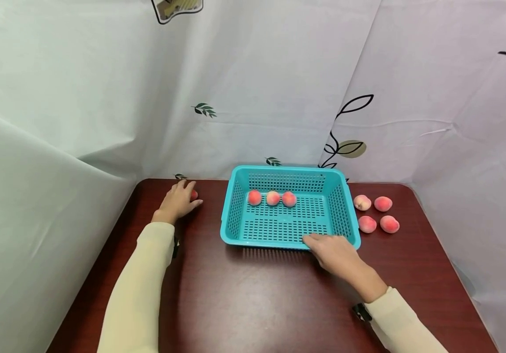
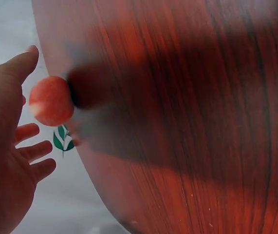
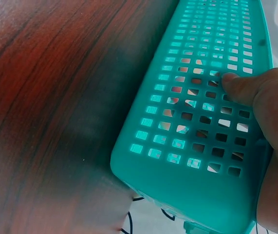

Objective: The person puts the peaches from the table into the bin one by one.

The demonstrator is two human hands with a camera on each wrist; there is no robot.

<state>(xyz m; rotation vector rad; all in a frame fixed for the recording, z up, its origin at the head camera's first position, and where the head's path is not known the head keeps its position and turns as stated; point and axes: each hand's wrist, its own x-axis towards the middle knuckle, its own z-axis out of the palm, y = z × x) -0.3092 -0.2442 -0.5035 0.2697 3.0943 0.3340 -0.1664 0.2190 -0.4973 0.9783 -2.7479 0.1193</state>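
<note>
Your right hand [image 1: 333, 252] grips the perforated plastic basket [image 1: 270, 243] at its five o'clock; your left hand [image 1: 177, 201] spreads around a round peach [image 2: 51, 101] at nine o'clock.

Place read as a screened-off table nook; whether inside a home, lab or office could not be told. Creased, pale sheeting [image 1: 270, 88] hung behind the far edge of a tabletop [image 1: 244, 304] and along its left and right edges, walling three sides. Green leaf sprigs [image 1: 203, 110] and a black-outlined plant [image 1: 352, 148] printed on it suggested household curtain. Tabletop dark red-brown, wood-grained, rounded at both far corners, like ordinary indoor furniture.
</note>
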